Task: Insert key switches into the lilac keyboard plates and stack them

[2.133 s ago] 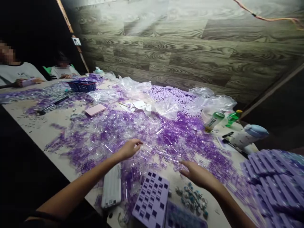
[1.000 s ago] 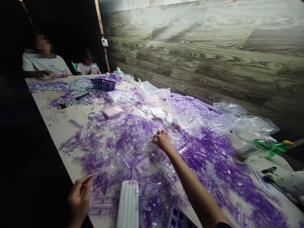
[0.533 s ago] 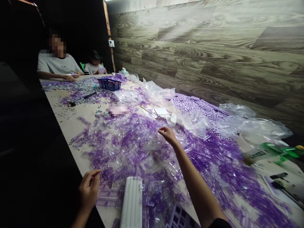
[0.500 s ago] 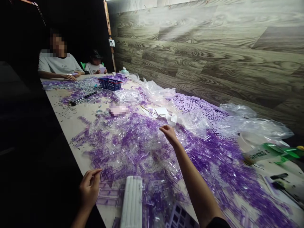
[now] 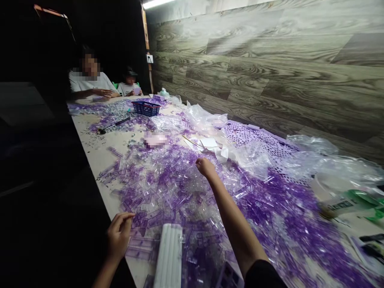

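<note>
My left hand [image 5: 120,232] is by the table's near left edge, thumb and fingers pinched together beside clear purple plastic pieces [image 5: 139,244]. Whatever sits between those fingertips is too small to make out. Stretched far out over the heap of clear and purple plastic pieces [image 5: 180,180], my right hand [image 5: 206,167] is closed, and its fingertips are hidden from me. A white ribbed block [image 5: 169,256] lies between my arms, close to my body. Next to it is a dark purple piece with square openings [image 5: 229,276], partly cut off by the frame.
Two people sit at the far end behind a dark blue basket [image 5: 146,109]. A black-handled brush [image 5: 115,125] lies on the left. Along the wall are plastic bags [image 5: 207,118], a purple perforated sheet [image 5: 258,138] and white papers [image 5: 209,144]. A green bottle [image 5: 345,202] lies at right.
The view has swung slightly left. My right hand has moved a little left over the heap, while my left hand has barely moved. One far person's hands have risen from the table.
</note>
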{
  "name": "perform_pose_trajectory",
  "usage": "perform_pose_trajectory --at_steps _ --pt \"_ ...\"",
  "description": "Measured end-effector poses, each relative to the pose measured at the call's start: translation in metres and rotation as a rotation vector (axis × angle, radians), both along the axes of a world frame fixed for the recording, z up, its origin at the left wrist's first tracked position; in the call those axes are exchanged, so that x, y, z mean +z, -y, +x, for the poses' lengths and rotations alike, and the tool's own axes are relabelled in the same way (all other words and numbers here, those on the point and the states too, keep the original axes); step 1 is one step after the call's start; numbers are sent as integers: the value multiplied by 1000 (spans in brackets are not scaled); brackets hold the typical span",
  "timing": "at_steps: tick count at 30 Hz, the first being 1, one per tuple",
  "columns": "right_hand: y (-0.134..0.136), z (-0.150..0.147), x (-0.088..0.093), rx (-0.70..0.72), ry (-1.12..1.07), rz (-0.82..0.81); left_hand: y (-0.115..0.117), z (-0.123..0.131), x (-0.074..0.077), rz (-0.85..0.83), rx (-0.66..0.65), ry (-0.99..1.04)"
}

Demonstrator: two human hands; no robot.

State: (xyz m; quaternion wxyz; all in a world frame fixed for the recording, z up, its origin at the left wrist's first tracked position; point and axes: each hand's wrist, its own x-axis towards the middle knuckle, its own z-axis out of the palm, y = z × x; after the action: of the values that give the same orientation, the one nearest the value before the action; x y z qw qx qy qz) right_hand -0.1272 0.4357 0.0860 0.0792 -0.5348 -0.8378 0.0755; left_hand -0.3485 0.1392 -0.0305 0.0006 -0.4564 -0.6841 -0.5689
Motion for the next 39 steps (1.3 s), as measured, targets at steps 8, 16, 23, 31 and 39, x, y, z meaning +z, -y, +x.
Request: perform_pose_trajectory --at_steps 8,16,23,31,39 --pt "7 0 5 -6 147 12 1 -1 -3 13 -12 -14" --pt "0 7 -2 16 133 34 0 0 -3 14 -20 -13" --pt "-16 8 0 178 51 -134 1 -1 -7 5 -28 -2" --pt "-16 2 -7 21 20 -82 1 -1 -4 -4 -34 6" --pt "-16 -12 -19 -103 -147 -141 0 0 -4 10 -34 16"
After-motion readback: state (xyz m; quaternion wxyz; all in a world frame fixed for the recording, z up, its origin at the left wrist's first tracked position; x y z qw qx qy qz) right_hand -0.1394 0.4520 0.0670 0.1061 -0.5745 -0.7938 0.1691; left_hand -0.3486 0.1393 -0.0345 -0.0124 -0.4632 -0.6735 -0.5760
